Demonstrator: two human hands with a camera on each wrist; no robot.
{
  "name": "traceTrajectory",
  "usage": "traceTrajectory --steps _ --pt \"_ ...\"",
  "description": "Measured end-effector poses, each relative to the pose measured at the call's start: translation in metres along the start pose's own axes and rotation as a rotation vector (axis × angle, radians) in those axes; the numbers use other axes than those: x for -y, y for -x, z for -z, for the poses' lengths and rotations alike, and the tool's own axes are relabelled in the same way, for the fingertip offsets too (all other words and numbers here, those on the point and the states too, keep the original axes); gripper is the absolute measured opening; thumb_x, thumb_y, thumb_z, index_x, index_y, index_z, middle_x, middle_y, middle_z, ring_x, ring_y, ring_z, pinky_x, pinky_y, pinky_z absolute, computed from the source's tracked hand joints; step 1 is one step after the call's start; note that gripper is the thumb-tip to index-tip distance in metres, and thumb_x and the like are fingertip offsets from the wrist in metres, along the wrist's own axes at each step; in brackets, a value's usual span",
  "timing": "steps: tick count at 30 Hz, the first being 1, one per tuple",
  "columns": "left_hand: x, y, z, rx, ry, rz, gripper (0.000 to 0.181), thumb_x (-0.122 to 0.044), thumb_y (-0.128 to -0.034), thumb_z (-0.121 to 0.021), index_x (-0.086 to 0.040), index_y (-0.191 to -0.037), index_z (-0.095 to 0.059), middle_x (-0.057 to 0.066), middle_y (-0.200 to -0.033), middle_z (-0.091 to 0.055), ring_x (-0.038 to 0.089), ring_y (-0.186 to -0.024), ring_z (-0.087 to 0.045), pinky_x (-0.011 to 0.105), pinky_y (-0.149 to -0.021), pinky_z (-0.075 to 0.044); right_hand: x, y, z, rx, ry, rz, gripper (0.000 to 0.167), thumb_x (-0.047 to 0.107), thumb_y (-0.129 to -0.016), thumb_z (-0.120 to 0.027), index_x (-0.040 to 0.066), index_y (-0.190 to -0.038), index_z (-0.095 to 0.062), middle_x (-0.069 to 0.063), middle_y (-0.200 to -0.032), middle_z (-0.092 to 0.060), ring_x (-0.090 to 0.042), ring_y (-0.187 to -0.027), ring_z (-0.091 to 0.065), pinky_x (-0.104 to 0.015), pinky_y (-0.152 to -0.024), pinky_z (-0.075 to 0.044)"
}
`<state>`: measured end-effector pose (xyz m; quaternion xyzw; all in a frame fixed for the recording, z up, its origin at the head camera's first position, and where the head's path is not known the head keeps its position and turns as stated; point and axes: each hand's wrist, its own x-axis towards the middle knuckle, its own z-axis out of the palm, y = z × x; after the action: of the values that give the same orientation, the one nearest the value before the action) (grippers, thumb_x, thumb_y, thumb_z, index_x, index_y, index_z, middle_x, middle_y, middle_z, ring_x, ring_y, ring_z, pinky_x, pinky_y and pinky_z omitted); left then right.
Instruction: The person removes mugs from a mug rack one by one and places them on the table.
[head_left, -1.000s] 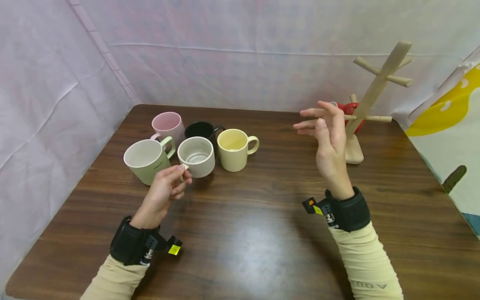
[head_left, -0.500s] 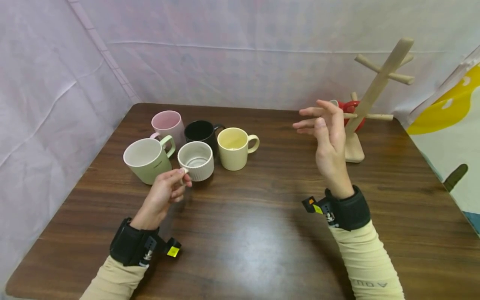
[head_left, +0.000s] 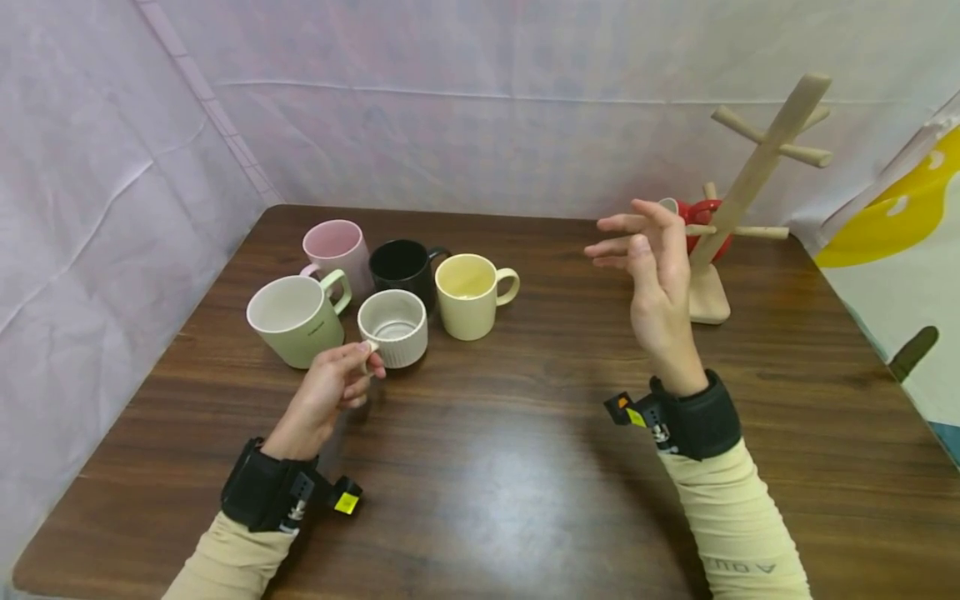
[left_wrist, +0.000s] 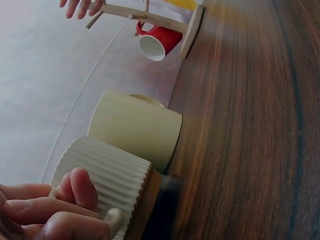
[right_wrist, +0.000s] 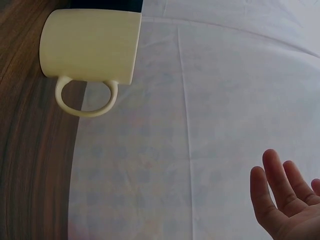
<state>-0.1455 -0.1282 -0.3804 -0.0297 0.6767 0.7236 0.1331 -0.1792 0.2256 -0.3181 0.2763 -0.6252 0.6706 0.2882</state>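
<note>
My left hand (head_left: pixel 330 387) pinches the handle of a white ribbed cup (head_left: pixel 402 343), which is upright at the front of a group of mugs. In the left wrist view, fingers are curled at the handle of the ribbed cup (left_wrist: pixel 112 175); whether its base touches the table I cannot tell. A yellow mug (head_left: pixel 467 307) stands just right of it, a black mug (head_left: pixel 401 262) behind, a pale green mug (head_left: pixel 300 333) on the left. My right hand (head_left: pixel 660 300) is raised with fingers extended, holding nothing, in front and left of a wooden mug tree (head_left: pixel 757 179).
A pink mug (head_left: pixel 351 262) stands at the back left of the group. On a lower peg of the tree hangs a red mug (left_wrist: pixel 167 40), partly behind my right hand in the head view. White cloth (head_left: pixel 480 150) hangs along the back of the brown wooden table (head_left: pixel 510 467).
The ribbed cup has come down toward the table, tilting slightly more upright, still held by my left hand. My right hand has barely moved.
</note>
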Motion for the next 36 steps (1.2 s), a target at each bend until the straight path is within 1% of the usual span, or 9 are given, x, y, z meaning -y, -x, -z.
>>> traceTrajectory --steps 6,12,19,23,25,27,32,35,36 --pt "0.002 0.0 0.002 0.002 -0.006 0.005 0.034 -0.015 -0.1093 -0.039 -0.008 -0.084 -0.06 0.0 -0.08 -0.059 0.002 -0.049 -0.031 0.016 -0.048 -0.026 0.001 0.0 0.0 -0.002 0.006 0.002 0.035 0.02 -0.108 -0.044 0.0 -0.136 -0.043 -0.018 -0.118 -0.059 -0.024 -0.095 -0.068 -0.032 -0.087 -0.052" --pt "0.004 0.0 0.008 0.016 -0.01 0.015 0.035 -0.015 -0.1098 -0.039 -0.01 -0.083 -0.061 -0.001 -0.08 -0.06 0.002 -0.048 -0.031 0.016 -0.047 -0.026 0.001 -0.001 0.0 -0.002 0.007 0.001 0.035 0.021 -0.108 -0.044 0.001 -0.136 -0.043 -0.018 -0.118 -0.06 -0.025 -0.095 -0.068 -0.032 -0.087 -0.053" --pt "0.005 -0.004 0.017 0.092 -0.057 0.007 0.034 -0.015 -0.1101 -0.038 -0.01 -0.086 -0.062 -0.001 -0.081 -0.061 0.001 -0.049 -0.031 0.016 -0.047 -0.026 0.002 -0.001 0.001 -0.004 -0.003 0.01 0.036 0.024 -0.108 -0.047 0.002 -0.136 -0.043 -0.019 -0.118 -0.059 -0.025 -0.095 -0.068 -0.032 -0.088 -0.052" --pt "0.005 -0.004 0.02 0.1 -0.091 0.018 0.034 -0.015 -0.1101 -0.038 -0.01 -0.087 -0.063 -0.002 -0.082 -0.062 0.001 -0.048 -0.032 0.016 -0.046 -0.028 0.003 -0.001 0.001 -0.003 -0.008 0.009 0.039 0.027 -0.108 -0.048 0.002 -0.137 -0.043 -0.019 -0.119 -0.059 -0.025 -0.095 -0.068 -0.033 -0.088 -0.052" --pt "0.004 -0.004 0.02 0.085 -0.133 0.016 0.033 -0.016 -0.1101 -0.038 -0.009 -0.089 -0.063 -0.002 -0.083 -0.063 0.002 -0.048 -0.032 0.017 -0.046 -0.028 0.003 -0.001 0.001 -0.006 -0.013 0.007 0.04 0.028 -0.108 -0.049 0.002 -0.137 -0.043 -0.019 -0.119 -0.059 -0.026 -0.095 -0.068 -0.033 -0.088 -0.052" --pt "0.004 -0.004 0.019 0.054 -0.199 0.006 0.032 -0.017 -0.1099 -0.04 -0.007 -0.091 -0.064 -0.004 -0.082 -0.063 0.003 -0.049 -0.033 0.018 -0.047 -0.028 0.004 -0.001 0.002 -0.01 -0.015 0.007 0.04 0.028 -0.107 -0.05 0.002 -0.137 -0.043 -0.019 -0.119 -0.059 -0.026 -0.095 -0.068 -0.033 -0.088 -0.052" --pt "0.001 -0.003 0.014 -0.084 -0.407 -0.021 0.027 -0.018 -0.1077 -0.049 0.005 -0.102 -0.064 -0.004 -0.072 -0.052 0.008 -0.054 -0.037 0.024 -0.049 -0.03 0.004 -0.001 0.002 -0.011 -0.013 0.008 0.041 0.03 -0.107 -0.05 0.002 -0.137 -0.043 -0.019 -0.119 -0.06 -0.025 -0.095 -0.068 -0.033 -0.088 -0.052" --pt "-0.001 -0.002 0.012 -0.143 -0.472 -0.027 0.027 -0.016 -0.1065 -0.052 0.009 -0.113 -0.058 0.0 -0.078 -0.049 0.011 -0.063 -0.043 0.024 -0.056 -0.036 0.004 -0.001 0.002 -0.007 -0.007 0.008 0.042 0.031 -0.107 -0.05 0.002 -0.137 -0.043 -0.018 -0.119 -0.06 -0.025 -0.095 -0.068 -0.033 -0.088 -0.052" --pt "-0.003 -0.001 0.012 -0.161 -0.484 -0.034 0.027 -0.015 -0.1061 -0.053 0.01 -0.117 -0.056 0.002 -0.084 -0.051 0.012 -0.067 -0.045 0.024 -0.058 -0.038 0.004 -0.001 0.002 -0.006 -0.006 0.008 0.042 0.031 -0.107 -0.05 0.002 -0.137 -0.043 -0.018 -0.118 -0.06 -0.025 -0.095 -0.068 -0.033 -0.088 -0.052"
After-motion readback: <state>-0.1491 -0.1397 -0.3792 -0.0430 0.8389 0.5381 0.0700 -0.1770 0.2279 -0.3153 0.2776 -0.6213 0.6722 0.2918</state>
